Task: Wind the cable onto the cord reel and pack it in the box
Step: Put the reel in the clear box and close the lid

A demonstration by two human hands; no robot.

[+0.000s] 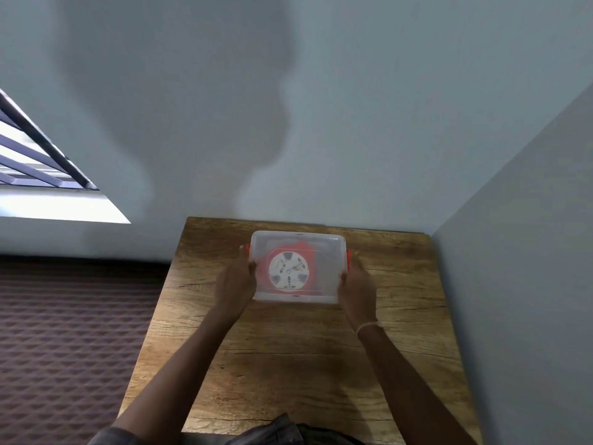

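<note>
A clear plastic box (327,248) with a translucent lid and orange side clips stands near the far edge of the wooden table (288,364). Through the lid I see the orange cord reel (288,268) with its white round socket face. My left hand (232,282) grips the box's left side by the orange clip. My right hand (357,285) grips the right side by the other clip. The cable itself is not separately visible.
The table stands in a corner, with a grey wall behind it and another to the right. A dark patterned surface (70,332) lies left of the table. A barred window (38,162) is at the far left.
</note>
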